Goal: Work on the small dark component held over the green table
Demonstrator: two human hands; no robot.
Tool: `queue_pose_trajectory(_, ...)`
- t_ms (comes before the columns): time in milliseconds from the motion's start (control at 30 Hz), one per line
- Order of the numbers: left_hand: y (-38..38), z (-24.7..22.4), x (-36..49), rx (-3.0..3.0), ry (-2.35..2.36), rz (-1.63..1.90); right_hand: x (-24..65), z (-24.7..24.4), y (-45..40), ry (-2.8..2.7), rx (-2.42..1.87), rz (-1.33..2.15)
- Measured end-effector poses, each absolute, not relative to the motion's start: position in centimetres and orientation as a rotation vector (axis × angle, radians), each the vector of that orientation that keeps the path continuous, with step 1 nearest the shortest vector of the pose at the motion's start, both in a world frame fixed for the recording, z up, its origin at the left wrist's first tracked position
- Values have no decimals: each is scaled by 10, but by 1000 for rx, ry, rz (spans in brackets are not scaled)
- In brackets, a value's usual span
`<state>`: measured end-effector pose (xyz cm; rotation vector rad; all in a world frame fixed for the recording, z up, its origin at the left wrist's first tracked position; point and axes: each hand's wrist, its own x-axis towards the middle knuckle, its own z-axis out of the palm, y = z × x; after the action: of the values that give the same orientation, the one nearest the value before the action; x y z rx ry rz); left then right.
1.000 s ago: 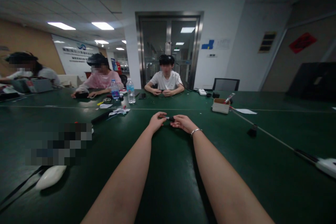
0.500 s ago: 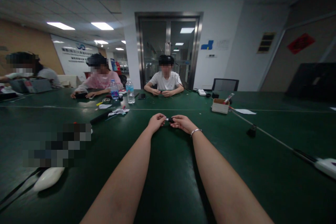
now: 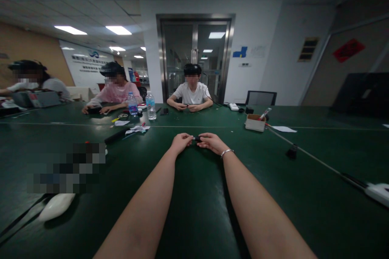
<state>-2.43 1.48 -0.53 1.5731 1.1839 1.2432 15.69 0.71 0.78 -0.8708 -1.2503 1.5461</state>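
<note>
Both hands meet over the green table (image 3: 197, 210), at the middle of the head view. Between them is a small black object with a silver end (image 3: 197, 139); it is too small for me to tell its kind. My left hand (image 3: 181, 143) pinches the silver end with thumb and fingertips. The black end is gripped by the fingers of my right hand (image 3: 213, 143), which wears a bracelet (image 3: 227, 153) at the wrist. The fingers cover part of the object.
An open box (image 3: 255, 123) with a pen-like item stands ahead right, near a dark cube-shaped thing (image 3: 291, 151) and a cable (image 3: 316, 162). Water bottles (image 3: 150, 106) and crumpled paper (image 3: 137, 129) lie ahead left. A white rounded object (image 3: 57, 207) is near left. Several people sit across.
My left fingers have shifted slightly on the silver end, and less of it shows now. My right hand stays nearly still.
</note>
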Motion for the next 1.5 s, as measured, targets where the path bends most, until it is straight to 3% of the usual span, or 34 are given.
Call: queue_pose_trajectory(1500,15,-5,-23,1610,1164,1195,157,7,8,-1297,-880,1553)
